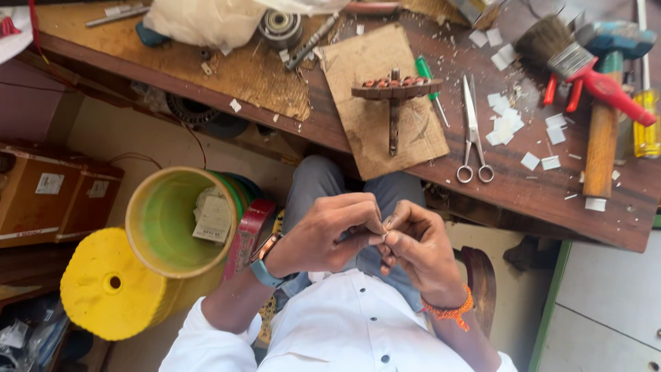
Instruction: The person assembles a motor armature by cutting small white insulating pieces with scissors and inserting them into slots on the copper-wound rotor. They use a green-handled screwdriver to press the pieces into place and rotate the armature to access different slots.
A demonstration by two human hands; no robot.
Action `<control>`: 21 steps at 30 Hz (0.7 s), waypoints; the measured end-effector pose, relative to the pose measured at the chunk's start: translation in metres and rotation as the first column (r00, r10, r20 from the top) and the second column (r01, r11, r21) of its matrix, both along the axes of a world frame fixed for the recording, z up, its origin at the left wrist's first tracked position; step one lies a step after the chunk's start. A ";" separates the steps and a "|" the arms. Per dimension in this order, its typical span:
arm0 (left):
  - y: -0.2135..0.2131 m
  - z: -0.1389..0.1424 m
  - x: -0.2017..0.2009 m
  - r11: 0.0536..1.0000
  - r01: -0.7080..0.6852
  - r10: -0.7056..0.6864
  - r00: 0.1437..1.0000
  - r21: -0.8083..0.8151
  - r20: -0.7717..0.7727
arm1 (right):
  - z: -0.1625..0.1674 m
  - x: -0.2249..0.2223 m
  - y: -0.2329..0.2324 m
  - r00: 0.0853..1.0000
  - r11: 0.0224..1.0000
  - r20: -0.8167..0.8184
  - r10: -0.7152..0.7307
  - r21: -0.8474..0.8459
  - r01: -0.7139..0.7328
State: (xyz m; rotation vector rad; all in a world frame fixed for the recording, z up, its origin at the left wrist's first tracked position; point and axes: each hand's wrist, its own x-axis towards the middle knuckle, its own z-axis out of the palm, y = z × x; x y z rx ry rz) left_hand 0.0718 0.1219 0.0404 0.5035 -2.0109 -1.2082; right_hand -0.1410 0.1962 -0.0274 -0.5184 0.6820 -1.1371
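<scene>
My left hand [330,231] and my right hand [420,244] meet over my lap, in front of my white shirt. Their fingertips pinch together on a tiny pale piece [385,231] between them; it is too small to identify. On the wooden workbench [482,179] ahead of them, a motor rotor with copper windings [395,93] lies on a sheet of brown cardboard [358,62]. A pair of scissors [474,131] lies to its right among several small white paper pieces [506,124].
A hammer [604,117], a red-handled brush [578,65] and a yellow screwdriver [646,120] lie at the bench's right end. A green screwdriver [430,83] lies beside the rotor. Left of my knee stand a green-lined tub [172,220], a yellow spool [103,282] and cardboard boxes [55,193].
</scene>
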 end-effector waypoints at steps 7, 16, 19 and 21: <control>-0.011 0.000 -0.021 0.970 -0.135 0.134 0.991 -0.202 -0.021 | 0.013 -0.014 -0.017 0.980 0.966 -0.032 -0.197 -0.174 0.189; -0.137 -0.039 -0.048 0.741 -0.265 0.396 0.914 -0.617 0.084 | 0.018 -0.045 -0.022 0.877 0.827 0.108 -0.467 -0.297 0.477; -0.153 -0.041 -0.056 0.818 -0.277 0.351 0.935 -0.504 0.056 | 0.024 -0.049 -0.019 0.839 0.774 0.016 -0.543 -0.378 0.508; -0.156 -0.036 -0.063 0.835 -0.300 0.367 0.928 -0.461 0.062 | 0.028 -0.048 -0.022 0.741 0.697 -0.124 -0.660 -0.467 0.544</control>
